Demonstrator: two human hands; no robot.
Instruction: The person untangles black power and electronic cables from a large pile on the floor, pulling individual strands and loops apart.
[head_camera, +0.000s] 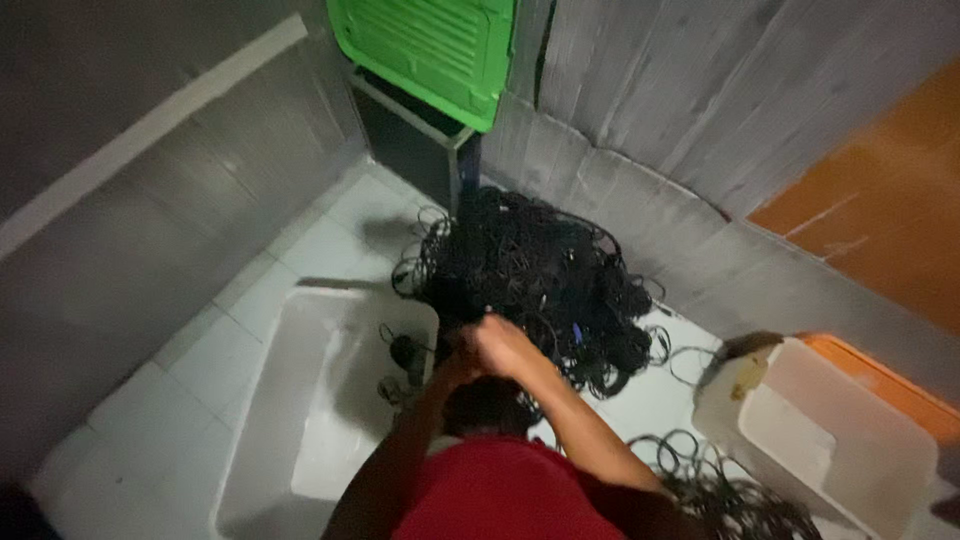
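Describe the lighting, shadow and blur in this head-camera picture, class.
Head view: dim, uneven light; the white tub and floor tiles catch most brightness; the black cable heap is a near-featureless dark mass; the right hand is motion-blurred; the walls look soft and streaked.

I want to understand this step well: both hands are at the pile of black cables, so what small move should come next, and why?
Probably lift one small bundle free of the pile of black cables toward the white tub. Both the right hand and left hand are already at the pile's near edge, and the cables look tangled, so a small pull seems safer than a big one.
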